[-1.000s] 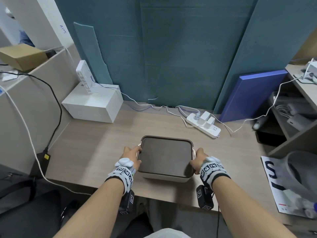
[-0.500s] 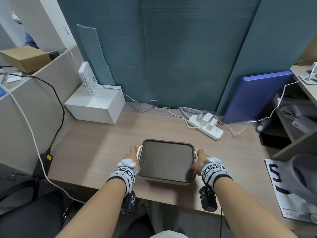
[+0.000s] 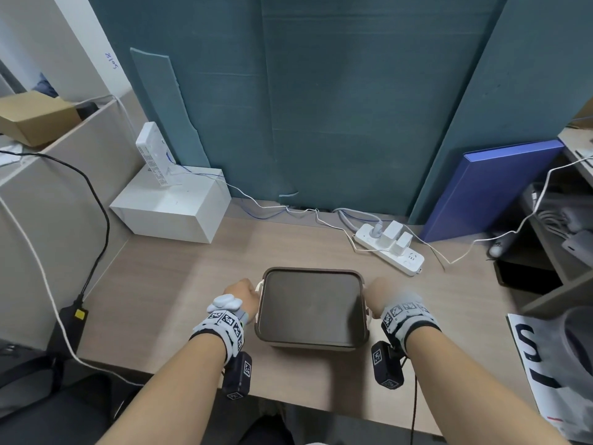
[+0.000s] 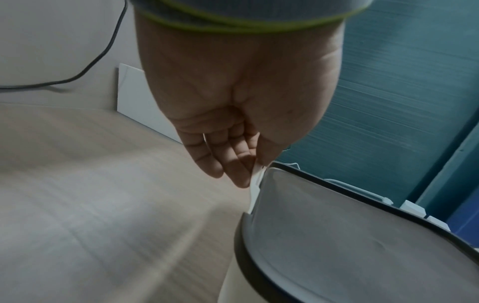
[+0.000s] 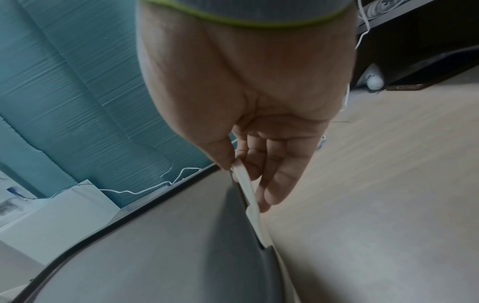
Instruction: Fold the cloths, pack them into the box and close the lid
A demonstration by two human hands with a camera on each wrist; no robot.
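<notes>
A cream box with a dark brown lid (image 3: 313,306) stands on the wooden desk (image 3: 167,284) near its front edge, lid down flat. No cloth shows anywhere. My left hand (image 3: 244,293) is against the box's left side, where thumb and fingers pinch the white left clip (image 4: 255,180) beside the lid (image 4: 362,235). On the opposite side my right hand (image 3: 380,293) pinches the white right clip (image 5: 249,192), thumb on top and fingers behind it, at the lid's (image 5: 155,246) edge.
At the back left a white box (image 3: 173,210) carries a router. Behind the box to the right lie a power strip (image 3: 390,248) and cables. A blue board (image 3: 494,184) leans by a shelf unit (image 3: 561,284). A magazine (image 3: 545,364) lies front right.
Both hands slid off the lid's edges to the box's sides and now pinch the side clips. The box has stayed in place.
</notes>
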